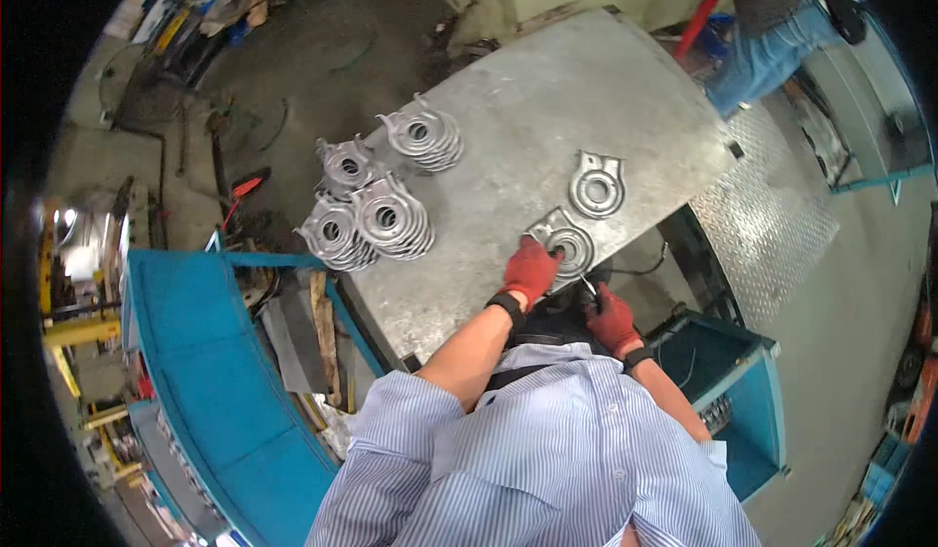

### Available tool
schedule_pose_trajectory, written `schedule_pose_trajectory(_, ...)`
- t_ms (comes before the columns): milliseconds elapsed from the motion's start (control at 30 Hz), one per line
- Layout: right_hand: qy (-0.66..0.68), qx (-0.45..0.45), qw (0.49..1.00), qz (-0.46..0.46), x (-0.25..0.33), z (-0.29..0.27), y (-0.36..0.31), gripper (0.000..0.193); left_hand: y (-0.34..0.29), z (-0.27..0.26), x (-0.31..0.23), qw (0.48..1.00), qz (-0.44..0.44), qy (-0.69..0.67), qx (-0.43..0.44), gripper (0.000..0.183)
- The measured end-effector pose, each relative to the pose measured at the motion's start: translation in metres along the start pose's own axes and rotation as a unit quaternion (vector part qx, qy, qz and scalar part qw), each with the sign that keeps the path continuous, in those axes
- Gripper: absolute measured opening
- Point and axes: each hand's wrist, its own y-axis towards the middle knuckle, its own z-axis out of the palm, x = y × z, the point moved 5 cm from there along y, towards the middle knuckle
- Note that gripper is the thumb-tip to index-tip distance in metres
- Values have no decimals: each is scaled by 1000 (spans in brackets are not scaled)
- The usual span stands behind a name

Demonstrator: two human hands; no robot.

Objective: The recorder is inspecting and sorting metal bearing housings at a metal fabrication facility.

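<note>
At the near edge of the metal table, a round stamped metal plate [575, 240] with a large centre hole and a flanged end lies under my left hand [532, 272]. Red-gloved, that hand is closed on the left side of this plate, with fingers reaching toward its hole. My right hand [613, 320], also in a red glove, is closed around a slim tool [589, 287] with a dark grip and a thin bright tip. That tip is close to the plate's near rim; whether it touches I cannot tell. A similar plate [597, 186] lies flat just beyond.
Several stacks of matching plates [388, 219] stand on the table [518, 107] to the left. A blue metal bench [210, 352] is at near left, and a blue open cabinet [743, 391] at near right. Another person [767, 59] stands past the table's far right corner.
</note>
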Motion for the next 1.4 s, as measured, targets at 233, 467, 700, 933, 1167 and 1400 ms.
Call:
schedule_pose_trajectory(233, -25, -25, 998, -47, -13, 7, 5, 53, -1, -14, -10, 999, -15, -25, 19, 67)
schedule_pose_trajectory(467, 96, -101, 990, 10, -10, -32, -13, 41, 15, -32, 23, 996, -63, -44, -48, 77)
schedule_pose_trajectory(700, 87, -94, 992, 8, -30, -34, -17, 33, 11, -101, 73, 928, 3, 126, -351, 64)
schedule_pose_trajectory(933, 108, -95, 989, 43, -45, -50, -16, 41, -5, -81, -30, 986, 45, -46, -156, 55)
schedule_pose_trajectory(1167, 68, -151, 985, 53, -65, -74, -15, 49, 58, -40, -112, 989, 74, 78, -104, 48)
schedule_pose_trajectory(1400, 55, -99, 991, 71, -63, -89, -12, 47, 100, -31, -96, 986, 135, 62, -78, 33)
